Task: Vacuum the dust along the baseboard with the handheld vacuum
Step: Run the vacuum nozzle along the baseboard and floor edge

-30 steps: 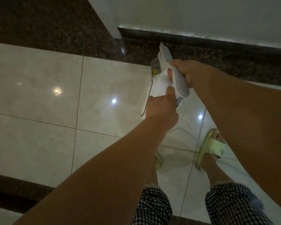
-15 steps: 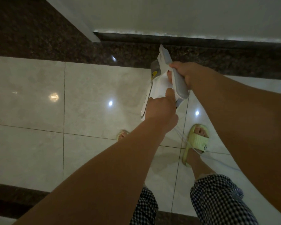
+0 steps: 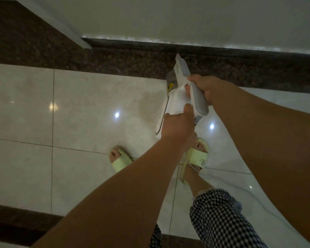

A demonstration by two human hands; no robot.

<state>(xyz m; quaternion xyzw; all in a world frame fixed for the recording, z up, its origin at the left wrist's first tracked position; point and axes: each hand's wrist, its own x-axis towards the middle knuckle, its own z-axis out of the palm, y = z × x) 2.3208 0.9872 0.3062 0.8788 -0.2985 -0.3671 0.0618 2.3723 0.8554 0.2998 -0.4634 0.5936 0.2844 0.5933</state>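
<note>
Nearest the camera: your checkered shorts (image 3: 220, 219) at the bottom edge, both forearms reaching forward over them. Below, pale green slides (image 3: 195, 156) on glossy cream floor tiles (image 3: 82, 108), ceiling lights reflecting as bright spots. A thin white cord (image 3: 254, 196) trails over the tile by your right leg.

Your left hand (image 3: 177, 127) sits at the rear of the handheld vacuum (image 3: 175, 97), fingers curled into a fist against the white body, thumb pointing forward along the top. How far the fingers wrap underneath, can't tell.

Your right hand (image 3: 204, 85) is wrapped tight around the grey handle (image 3: 197, 97), fingertips visible in the gap between handle and body.

Vacuum look: white plastic shell, grey handle arching over the top, grey section on the left side near the front with a yellow label, long tapered white nozzle (image 3: 179, 63). It's held tilted, nose down and away from you.

Nozzle tip sits over the dark speckled granite border strip (image 3: 115, 61), close to the dark baseboard (image 3: 222, 48); contact can't be confirmed. White wall (image 3: 186, 17) above, with a pale dusty line along the baseboard's top edge.
</note>
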